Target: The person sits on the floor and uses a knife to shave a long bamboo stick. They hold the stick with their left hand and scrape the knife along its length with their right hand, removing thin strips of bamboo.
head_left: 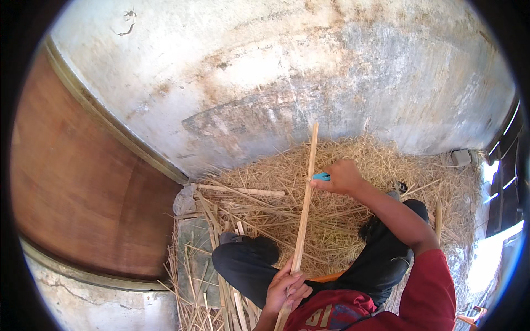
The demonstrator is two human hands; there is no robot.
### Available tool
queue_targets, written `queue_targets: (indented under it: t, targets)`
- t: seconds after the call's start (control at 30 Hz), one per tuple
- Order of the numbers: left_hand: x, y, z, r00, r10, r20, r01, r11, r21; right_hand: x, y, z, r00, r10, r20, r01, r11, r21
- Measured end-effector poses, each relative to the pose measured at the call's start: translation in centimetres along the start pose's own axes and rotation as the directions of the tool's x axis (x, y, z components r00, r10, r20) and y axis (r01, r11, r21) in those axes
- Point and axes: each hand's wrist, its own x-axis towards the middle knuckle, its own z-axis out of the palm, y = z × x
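Note:
My left hand (287, 289) is closed around the lower part of a long, pale bamboo strip (305, 215). The strip slants up and away from my lap, its far end standing free in front of the wall. Higher along it, my right hand (343, 175) grips a small tool with a turquoise handle (321, 176). The tool's tip meets the strip's right side; its working edge is too small to make out. Both hands are over my crossed legs, the right arm stretched farther out than the left.
Straw-like shavings (331, 237) cover the floor ahead. Several cut strips (234, 298) lie at my left, beside a grey slab (196, 259). A stained wall (309, 71) rises in front, a brown door panel (94, 182) stands left, and a small grey block (460, 158) sits far right.

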Motion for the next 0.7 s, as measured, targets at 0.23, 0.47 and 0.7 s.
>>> queue_targets:
  t: [0.23, 0.47, 0.7]
  targets:
    - [-1.0, -0.6, 0.3, 0.995, -0.095, -0.008, 0.095, 0.991, 0.091, 3.8, 6.9, -0.8, 0.921, 0.388, -0.031, -0.387, 0.922, 0.028]
    - [-4.9, -2.8, 0.2, 0.992, -0.103, 0.077, 0.068, 0.928, 0.366, 3.5, 16.5, -2.5, 0.685, 0.713, -0.149, -0.669, 0.696, 0.261]
    - [-1.4, 0.6, -1.3, 0.996, 0.077, 0.053, -0.089, 0.956, 0.279, -0.8, 1.6, -2.7, 0.964, 0.195, -0.179, -0.112, 0.914, 0.391]
